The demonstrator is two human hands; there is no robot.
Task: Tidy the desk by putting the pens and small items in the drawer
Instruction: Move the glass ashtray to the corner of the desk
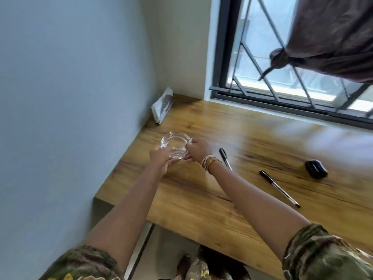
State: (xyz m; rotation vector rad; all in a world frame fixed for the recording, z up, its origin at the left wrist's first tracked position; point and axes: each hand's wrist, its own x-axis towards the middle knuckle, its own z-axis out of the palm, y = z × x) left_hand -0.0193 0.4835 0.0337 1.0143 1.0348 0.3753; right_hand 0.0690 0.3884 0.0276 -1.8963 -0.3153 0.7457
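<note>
Both hands' fingers curled round glass dish, left hand, right hand, 2 pens beside

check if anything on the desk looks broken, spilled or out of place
Nothing looks broken or spilled. Two pens lie loose at different angles on the desk, with a small black case beyond them. Both hands hold a clear glass dish, which looks empty and intact.

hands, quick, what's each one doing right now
Left hand: fingers curled round the near-left side of the glass dish, holding it.
Right hand: fingers gripping the dish's right rim.
</note>
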